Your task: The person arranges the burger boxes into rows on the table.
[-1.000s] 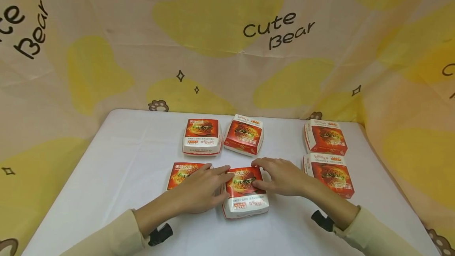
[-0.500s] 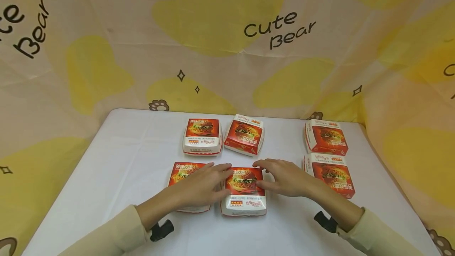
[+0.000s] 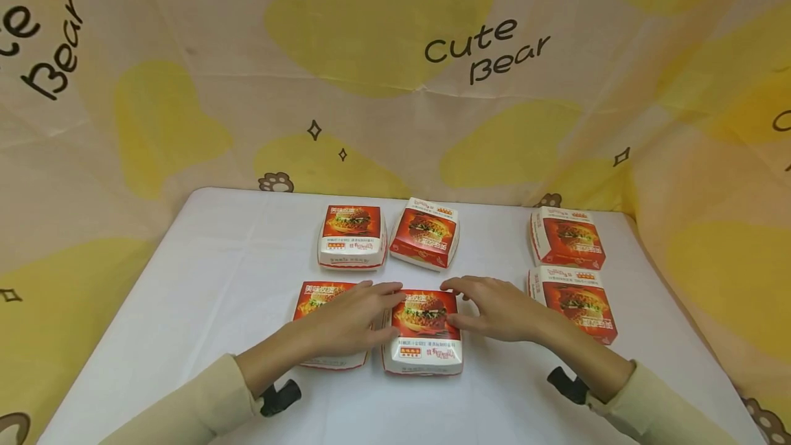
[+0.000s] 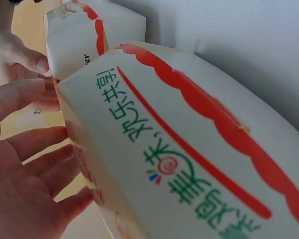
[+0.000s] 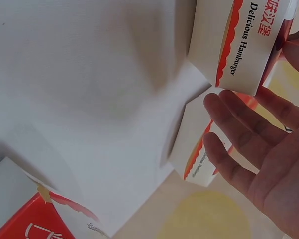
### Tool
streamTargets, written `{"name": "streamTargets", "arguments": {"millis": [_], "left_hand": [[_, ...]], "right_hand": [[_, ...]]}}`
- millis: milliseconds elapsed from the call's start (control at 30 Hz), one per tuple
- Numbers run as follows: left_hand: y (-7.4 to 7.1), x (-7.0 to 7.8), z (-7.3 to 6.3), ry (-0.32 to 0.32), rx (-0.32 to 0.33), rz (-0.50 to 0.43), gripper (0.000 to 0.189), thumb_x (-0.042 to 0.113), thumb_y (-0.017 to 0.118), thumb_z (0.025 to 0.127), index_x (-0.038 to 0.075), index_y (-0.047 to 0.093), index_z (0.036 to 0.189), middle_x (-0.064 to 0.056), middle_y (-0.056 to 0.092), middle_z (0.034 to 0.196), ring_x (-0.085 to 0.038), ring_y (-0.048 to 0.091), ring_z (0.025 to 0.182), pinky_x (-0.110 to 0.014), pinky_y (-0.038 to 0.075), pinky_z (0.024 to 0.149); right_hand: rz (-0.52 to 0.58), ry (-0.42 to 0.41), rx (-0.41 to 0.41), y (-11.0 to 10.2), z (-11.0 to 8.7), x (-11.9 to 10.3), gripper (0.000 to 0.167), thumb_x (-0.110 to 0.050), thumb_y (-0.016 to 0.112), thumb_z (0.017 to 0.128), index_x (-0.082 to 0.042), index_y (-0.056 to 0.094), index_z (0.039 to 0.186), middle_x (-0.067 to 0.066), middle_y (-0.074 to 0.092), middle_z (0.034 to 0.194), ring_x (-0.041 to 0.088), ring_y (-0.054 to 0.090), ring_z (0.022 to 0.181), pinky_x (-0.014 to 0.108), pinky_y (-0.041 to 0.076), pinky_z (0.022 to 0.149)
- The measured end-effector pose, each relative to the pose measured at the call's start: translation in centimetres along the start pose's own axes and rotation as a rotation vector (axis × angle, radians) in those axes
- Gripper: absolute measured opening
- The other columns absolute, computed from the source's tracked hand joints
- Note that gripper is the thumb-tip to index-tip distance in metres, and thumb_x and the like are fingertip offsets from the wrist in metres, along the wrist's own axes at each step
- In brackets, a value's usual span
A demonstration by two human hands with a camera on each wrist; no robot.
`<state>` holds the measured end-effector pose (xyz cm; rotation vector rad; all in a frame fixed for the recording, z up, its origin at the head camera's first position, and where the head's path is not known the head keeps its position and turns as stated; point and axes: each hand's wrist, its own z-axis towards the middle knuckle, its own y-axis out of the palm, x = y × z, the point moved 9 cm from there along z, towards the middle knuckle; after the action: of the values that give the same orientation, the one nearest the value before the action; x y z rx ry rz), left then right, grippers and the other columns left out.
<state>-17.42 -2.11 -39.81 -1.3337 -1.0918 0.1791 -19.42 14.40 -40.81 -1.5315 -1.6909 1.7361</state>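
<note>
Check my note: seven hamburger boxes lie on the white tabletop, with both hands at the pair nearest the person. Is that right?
Not seven: the head view shows six hamburger boxes on the white tabletop, two at the back, two at the right, two nearest the person. The rest stands: left hand and right hand are at that nearest pair.

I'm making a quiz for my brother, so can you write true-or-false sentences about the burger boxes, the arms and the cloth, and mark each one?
1. Six burger boxes sit on the table. True.
2. The sleeves are black. False: the sleeves are cream.
3. The hanging cloth says "Cute Bear". True.
4. The right grip is touching the hanging cloth. False: the right grip is by the near middle box.
5. In the head view, the left grip hides part of the near left box. True.
</note>
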Motion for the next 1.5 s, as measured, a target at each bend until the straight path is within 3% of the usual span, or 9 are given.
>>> {"name": "streamTargets", "arguments": {"millis": [200,367,600,833,1133,1500], "left_hand": [[-0.3,0.0,0.0,-0.011,0.003,0.021,0.055,0.037,0.067,0.094,0.009,0.058,0.140,-0.008,0.048,0.150,-0.030,0.043,0.139,-0.053,0.035,0.112],[-1.6,0.1,0.5,-0.031,0.033,-0.002,0.055,0.037,0.065,0.096,0.011,0.055,0.143,-0.008,0.045,0.152,-0.029,0.041,0.140,-0.052,0.036,0.111],[-4.0,-0.3,2.3,-0.068,0.105,-0.085,0.058,0.035,0.066,0.095,0.012,0.051,0.146,-0.008,0.043,0.154,-0.028,0.039,0.142,-0.053,0.037,0.111],[-5.7,-0.8,4.6,-0.025,0.167,-0.121,0.057,0.028,0.065,0.096,0.003,0.050,0.145,-0.016,0.048,0.149,-0.031,0.043,0.139,-0.047,0.037,0.112],[-5.2,-2.0,6.8,-0.082,0.131,-0.249,0.060,0.026,0.064,0.096,0.003,0.045,0.148,-0.017,0.042,0.152,-0.033,0.034,0.144,-0.050,0.030,0.115],[-4.0,-1.7,7.6,-0.072,0.063,-0.300,0.062,0.022,0.063,0.096,0.008,0.041,0.152,-0.014,0.044,0.151,-0.030,0.049,0.134,-0.048,0.041,0.108]], "right_hand": [[-0.012,-0.021,0.012,-0.7,0.2,-0.4,0.055,-0.040,0.069,0.092,-0.010,0.058,0.137,0.005,0.065,0.128,0.024,0.064,0.108,0.044,0.055,0.086],[-0.014,0.000,0.040,-2.4,0.8,-0.4,0.055,-0.039,0.067,0.094,-0.009,0.056,0.139,0.010,0.065,0.126,0.029,0.063,0.110,0.047,0.055,0.086],[-0.045,0.020,0.085,-5.4,2.2,0.0,0.055,-0.035,0.067,0.094,-0.007,0.054,0.140,0.014,0.063,0.130,0.032,0.062,0.112,0.049,0.055,0.088],[-0.042,0.030,0.151,-7.4,3.8,1.2,0.058,-0.030,0.066,0.096,-0.003,0.048,0.145,0.021,0.054,0.141,0.040,0.056,0.123,0.058,0.047,0.097],[0.066,0.038,0.187,-8.2,6.2,3.1,0.064,-0.023,0.062,0.099,0.002,0.034,0.151,0.026,0.037,0.153,0.044,0.032,0.142,0.061,0.029,0.113],[0.073,0.027,0.160,-7.0,8.4,3.8,0.059,-0.022,0.055,0.102,0.002,0.034,0.151,0.027,0.036,0.153,0.044,0.031,0.142,0.060,0.027,0.114]]}}
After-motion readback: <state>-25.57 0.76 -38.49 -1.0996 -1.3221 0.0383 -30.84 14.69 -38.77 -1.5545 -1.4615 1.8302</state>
